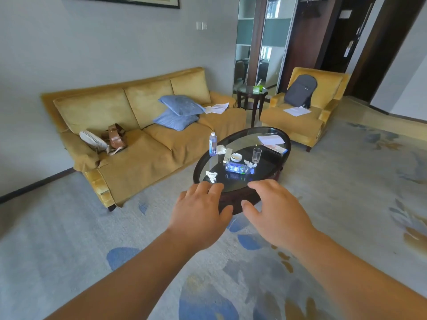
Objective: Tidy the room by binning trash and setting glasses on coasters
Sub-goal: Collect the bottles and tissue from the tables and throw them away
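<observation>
An oval glass-topped coffee table point(283, 135) stands in the middle of the room. On it stand a clear drinking glass point(256, 155) and an upright water bottle point(212, 144). A second plastic bottle point(238, 168) lies on its side. Crumpled tissues lie at the near left point(211, 176), beside the glass point(250, 163) and behind the upright bottle point(220, 149). A white ashtray point(236, 157) and a remote point(227, 155) sit mid-table. My left hand point(199, 215) and right hand point(276, 209) are stretched forward, fingers spread, empty, hovering in front of the table's near edge.
A yellow sofa point(143, 144) on the left holds blue pillows point(179, 113), bags point(105, 139) and papers. A yellow armchair point(300, 121) with a backpack point(300, 91) stands behind the table, a round side table point(251, 98) between them. Papers point(271, 139) lie on the coffee table's far end.
</observation>
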Tool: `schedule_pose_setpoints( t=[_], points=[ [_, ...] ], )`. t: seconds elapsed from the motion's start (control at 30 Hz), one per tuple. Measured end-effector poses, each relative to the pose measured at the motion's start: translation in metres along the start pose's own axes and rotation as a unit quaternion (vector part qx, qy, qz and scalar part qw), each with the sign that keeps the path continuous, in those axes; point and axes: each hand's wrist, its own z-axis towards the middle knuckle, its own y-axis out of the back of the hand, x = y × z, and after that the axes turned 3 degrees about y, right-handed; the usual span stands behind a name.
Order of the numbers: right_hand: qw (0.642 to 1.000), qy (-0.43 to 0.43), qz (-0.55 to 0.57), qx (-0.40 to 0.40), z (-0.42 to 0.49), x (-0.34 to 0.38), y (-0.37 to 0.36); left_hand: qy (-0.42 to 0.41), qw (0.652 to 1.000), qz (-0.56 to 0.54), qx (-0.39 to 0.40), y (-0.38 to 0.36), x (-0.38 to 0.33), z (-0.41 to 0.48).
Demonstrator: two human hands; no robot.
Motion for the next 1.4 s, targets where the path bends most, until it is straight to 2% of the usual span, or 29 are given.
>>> schedule_pose_setpoints(
  t=[0.23,0.67,0.87,1.1,1.4],
  points=[
    [1.0,-0.009,-0.003,0.021,0.108,-0.015,-0.045,0.004,0.999,-0.002,0.033,-0.033,0.049,0.098],
    [0.993,-0.046,0.012,0.108,0.348,-0.132,-0.152,0.044,0.991,-0.005,0.124,-0.163,0.103,0.344],
    [0.989,-0.073,-0.001,0.126,0.437,-0.173,-0.19,0.027,0.989,-0.019,0.144,-0.209,0.133,0.438],
    [0.983,-0.111,-0.032,0.145,0.528,-0.226,-0.269,0.039,0.98,-0.031,0.193,-0.304,0.189,0.524],
    [0.973,-0.123,-0.025,0.196,0.592,-0.314,-0.389,0.108,0.959,0.004,0.262,-0.456,0.244,0.571]
  ],
)
